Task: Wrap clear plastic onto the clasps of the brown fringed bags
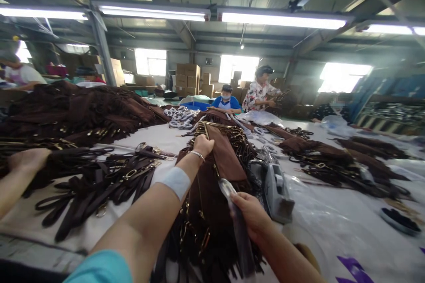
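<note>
The bag (229,154) is in the middle of the frame, flat and brown, a lighter smooth panel with gold-coloured metal along its left edge, tilted on a stack of darker bags (207,194). A strap (241,239), dark under shiny clear wrapping, runs from its lower left corner towards the bottom of the frame. The right hand (250,212) pinches this strap between thumb and fingers. The left hand (203,145) is at the bag's upper left edge with fingers curled; their tips are hidden, so I cannot tell whether they pinch it.

One bag and one wrapped strap are at the hands; the stacked bags overlap too much to count. One tape dispenser (279,194) stands just beside the right hand. One co-worker's hand (28,161) is over loose straps (122,181) at left, and five people show in the background.

A heap of brown pieces (66,110) fills the upper left of the surface (142,135); clear plastic (322,216) covers the lower right. The left forearm hides part of the stack.
</note>
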Tool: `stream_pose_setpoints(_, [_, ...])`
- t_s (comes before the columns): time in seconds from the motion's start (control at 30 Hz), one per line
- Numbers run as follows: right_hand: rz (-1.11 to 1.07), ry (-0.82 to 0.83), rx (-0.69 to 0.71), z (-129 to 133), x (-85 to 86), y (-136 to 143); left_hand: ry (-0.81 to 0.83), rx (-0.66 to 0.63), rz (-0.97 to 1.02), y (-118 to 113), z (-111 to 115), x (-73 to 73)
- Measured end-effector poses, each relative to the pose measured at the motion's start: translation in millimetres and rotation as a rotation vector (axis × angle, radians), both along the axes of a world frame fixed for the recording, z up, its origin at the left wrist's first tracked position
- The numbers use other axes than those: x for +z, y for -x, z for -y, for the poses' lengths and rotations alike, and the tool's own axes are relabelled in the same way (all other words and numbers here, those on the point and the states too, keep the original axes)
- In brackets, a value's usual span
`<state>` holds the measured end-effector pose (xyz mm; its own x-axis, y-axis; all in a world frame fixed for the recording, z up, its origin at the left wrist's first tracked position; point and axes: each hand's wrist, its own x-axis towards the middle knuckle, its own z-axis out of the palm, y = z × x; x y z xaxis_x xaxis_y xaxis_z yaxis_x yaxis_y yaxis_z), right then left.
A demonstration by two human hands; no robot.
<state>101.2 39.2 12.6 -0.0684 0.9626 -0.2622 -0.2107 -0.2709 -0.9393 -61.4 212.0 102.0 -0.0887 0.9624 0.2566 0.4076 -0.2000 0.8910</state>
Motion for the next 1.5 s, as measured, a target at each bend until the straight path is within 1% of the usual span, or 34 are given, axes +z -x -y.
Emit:
stream_pose_setpoints(0.07, [0.009, 0.055, -0.014, -17, -9.4, 10, 0.074, 0.032, -0.015, 12, 11, -9.0])
stream_pose_setpoints(0.1, [0.019, 0.08, -0.017, -22, -15.6, 13, 0.121, 0.039, -0.005, 16, 22, -16.5])
stream_pose_setpoints(0.17, [0.025, 0.093, -0.009, -28, -27.2, 16, 0.235, -0.002, 0.019, 20, 49, -34.5])
stream_pose_setpoints(0.23, [0.011, 0.086, 0.0, -29, -34.1, 16, 0.385, -0.106, 0.052, 21, 80, -51.4])
stream_pose_setpoints(0.3, [-0.001, 0.082, 0.0, -30, -34.5, 16, 0.523, -0.214, 0.094, 20, 105, -62.9])
stream_pose_setpoints(0.33, [-0.005, 0.082, -0.003, -30, -32.5, 16, 0.597, -0.273, 0.148, 19, 115, -66.4])
stream_pose_setpoints(0.4, [-0.025, 0.079, -0.005, -30, -26.1, 19, 0.739, -0.382, 0.292, 16, 124, -70.7])
stream_pose_setpoints(0.43, [-0.044, 0.069, -0.004, -29, -22.4, 21, 0.813, -0.42, 0.381, 13, 126, -72.5])
stream_pose_setpoints(0.47, [-0.065, 0.055, 0.0, -29, -19.1, 23, 0.878, -0.428, 0.488, 10, 125, -74.5])
stream_pose_setpoints(0.5, [-0.082, 0.038, 0.005, -27, -16.4, 25, 0.925, -0.405, 0.601, 5, 124, -76.8])
stream_pose_setpoints(0.57, [-0.072, 0.012, 0.021, -24, -14.0, 29, 0.961, -0.304, 0.821, -6, 120, -82.3])
stream_pose_setpoints(0.63, [-0.01, 0.017, 0.036, -22, -15.5, 30, 0.928, -0.2, 0.98, -17, 116, -87.3])
stream_pose_setpoints(0.73, [0.1, 0.021, 0.04, -22, -20.1, 30, 0.859, -0.113, 1.115, -27, 113, -90.7])
stream_pose_setpoints(0.83, [0.195, -0.008, 0.037, -26, -21.0, 30, 0.774, -0.029, 1.242, -31, 110, -90.4])
stream_pose_setpoints(0.9, [0.214, -0.006, 0.042, -25, -19.7, 32, 0.728, 0.003, 1.308, -31, 108, -89.7])
stream_pose_setpoints(1.03, [0.156, 0.038, 0.109, -10, -19.8, 29, 0.69, -0.013, 1.37, -30, 106, -89.5])
stream_pose_setpoints(1.13, [0.177, 0.075, 0.183, 7, -22.8, 19, 0.679, -0.039, 1.358, -30, 105, -91.8])
stream_pose_setpoints(1.2, [0.195, 0.085, 0.189, 13, -23.8, 12, 0.681, -0.05, 1.331, -31, 105, -94.5])
stream_pose_setpoints(1.27, [0.216, 0.081, 0.17, 12, -24.0, 11, 0.687, -0.059, 1.303, -32, 106, -97.7])
stream_pose_setpoints(1.37, [0.239, 0.08, 0.133, 1, -25.3, 17, 0.705, -0.069, 1.276, -33, 106, -102.0])
stream_pose_setpoints(1.5, [0.168, 0.095, 0.097, -11, -28.7, 29, 0.724, -0.067, 1.261, -31, 103, -103.1])
